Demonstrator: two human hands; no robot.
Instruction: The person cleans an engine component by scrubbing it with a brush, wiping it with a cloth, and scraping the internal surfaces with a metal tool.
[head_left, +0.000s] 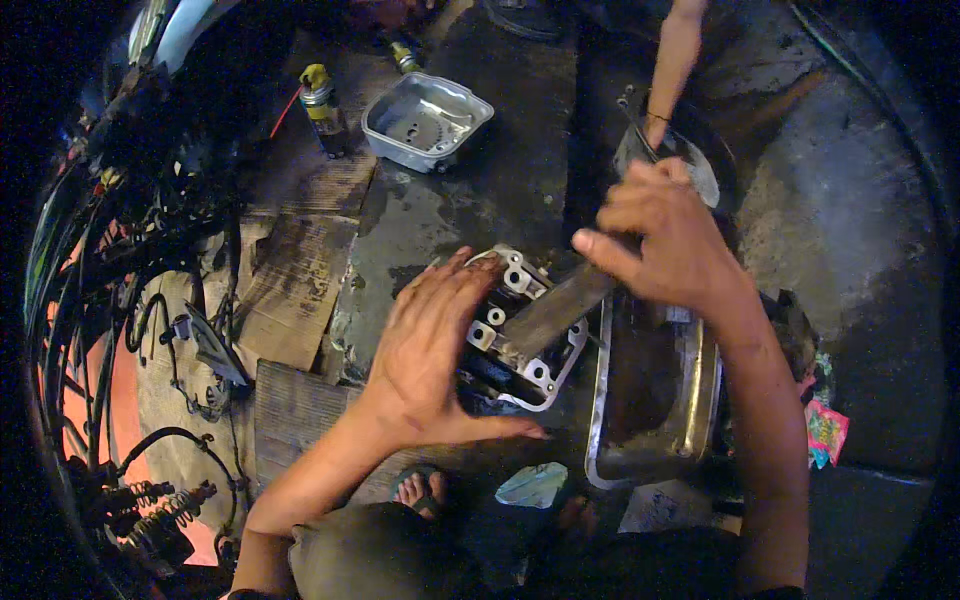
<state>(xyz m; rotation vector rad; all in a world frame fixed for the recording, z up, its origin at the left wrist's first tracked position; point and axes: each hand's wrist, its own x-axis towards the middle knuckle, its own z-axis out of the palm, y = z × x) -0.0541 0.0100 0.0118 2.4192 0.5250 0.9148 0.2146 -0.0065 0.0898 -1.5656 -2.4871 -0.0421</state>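
Note:
A metal engine cylinder head (540, 372) lies on the dark ground in front of me. My left hand (425, 335) is open against its left side, fingers stretched along the far edge and thumb out near its near edge. Over the right of the part, my right hand (665, 235) has its fingers curled round a flat brown bar (560, 312), thumb lifted. The bar slants down to the left, its lower end over the middle of the cylinder head; whether it touches is blurred. Its upper end is hidden by my hand.
Right of the cylinder head stands a long metal tray (598, 440) with dark contents. A silver metal pan (380, 140) and a yellow-capped spray can (318, 95) stand farther off. Another person's arm (675, 65) reaches into a basin (705, 180). Cables (95, 240) line the left.

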